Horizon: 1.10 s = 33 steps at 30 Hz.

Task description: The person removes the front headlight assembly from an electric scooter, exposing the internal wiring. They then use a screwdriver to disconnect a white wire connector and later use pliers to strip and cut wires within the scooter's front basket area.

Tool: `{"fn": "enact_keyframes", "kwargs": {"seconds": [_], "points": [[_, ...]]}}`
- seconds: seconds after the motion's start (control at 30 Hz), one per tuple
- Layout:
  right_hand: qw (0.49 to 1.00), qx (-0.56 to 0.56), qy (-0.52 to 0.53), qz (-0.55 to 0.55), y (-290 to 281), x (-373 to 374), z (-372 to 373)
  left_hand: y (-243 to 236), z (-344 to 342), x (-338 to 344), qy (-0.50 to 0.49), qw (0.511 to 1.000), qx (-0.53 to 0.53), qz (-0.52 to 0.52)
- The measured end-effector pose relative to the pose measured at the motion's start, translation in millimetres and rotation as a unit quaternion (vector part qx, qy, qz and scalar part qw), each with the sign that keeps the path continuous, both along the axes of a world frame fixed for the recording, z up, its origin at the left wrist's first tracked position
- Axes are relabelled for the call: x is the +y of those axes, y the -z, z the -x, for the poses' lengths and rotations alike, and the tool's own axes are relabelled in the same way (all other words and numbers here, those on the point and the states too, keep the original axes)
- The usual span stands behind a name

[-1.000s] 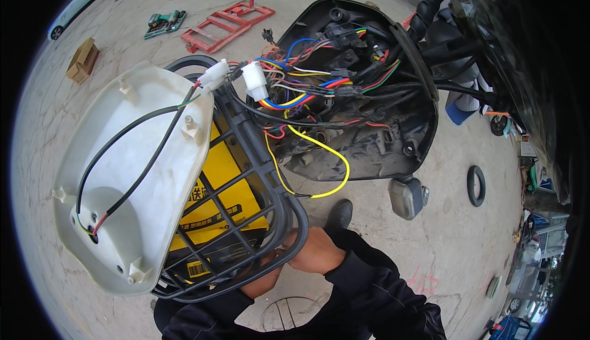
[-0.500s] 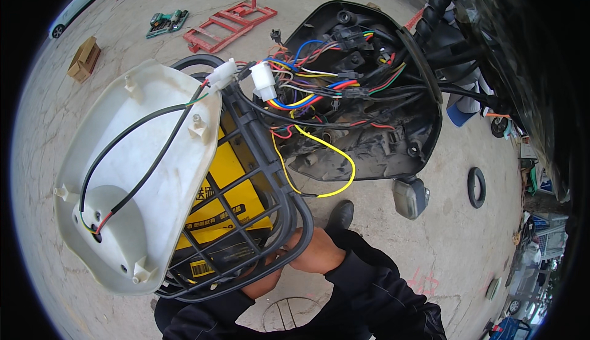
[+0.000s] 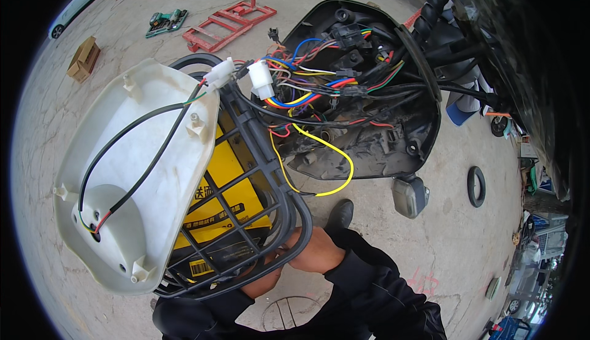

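Both hands meet close together at the near right corner of the black basket (image 3: 305, 214), partly behind its bars. My right hand (image 3: 318, 251) is closed, its fingers curled toward the left hand; what they pinch is hidden. Lower down, my left hand (image 3: 263, 285) is mostly covered by the basket, with its closed fingertips near the right hand's. A white plastic shell (image 3: 163, 146) lies inner side up over the basket, a black cable running from it to a white connector (image 3: 220, 74). Inside the basket sits a yellow-and-black package (image 3: 224, 186).
Beyond the basket is an open black housing (image 3: 375, 149) full of coloured wires, with a second white connector (image 3: 260, 81) and a loose yellow wire (image 3: 351, 162). A clear lamp (image 3: 410, 197) hangs beside it. A red metal frame (image 3: 230, 27), cardboard box (image 3: 84, 60) and tyre (image 3: 476, 186) lie on the ground.
The view has shifted very slightly. Both hands stay at the same basket corner, and nothing else has visibly moved.
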State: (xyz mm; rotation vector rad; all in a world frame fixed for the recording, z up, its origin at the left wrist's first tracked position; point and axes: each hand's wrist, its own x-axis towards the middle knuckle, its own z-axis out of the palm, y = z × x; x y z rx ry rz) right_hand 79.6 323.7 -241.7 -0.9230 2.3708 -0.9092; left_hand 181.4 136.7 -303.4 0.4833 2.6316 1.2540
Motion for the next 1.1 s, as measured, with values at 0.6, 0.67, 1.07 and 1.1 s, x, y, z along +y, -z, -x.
{"fn": "enact_keyframes", "kwargs": {"seconds": [0.6, 0.67, 1.07, 1.1], "points": [[1.0, 0.018, 0.001, 0.001, -3, -2, 0, -29, 15, -1, 0.092, 0.981, 0.109, 0.135], [1.0, 0.026, 0.003, 0.005, -3, -1, 0, -26, 15, -2, 0.095, 0.976, 0.126, 0.149], [0.997, 0.01, 0.028, -0.066, -22, 10, 20, -55, 32, -8, 0.106, 0.988, 0.037, 0.104], [0.997, 0.015, 0.048, -0.056, -23, 18, 23, -56, 31, -7, 0.089, 0.99, 0.049, 0.103]]}}
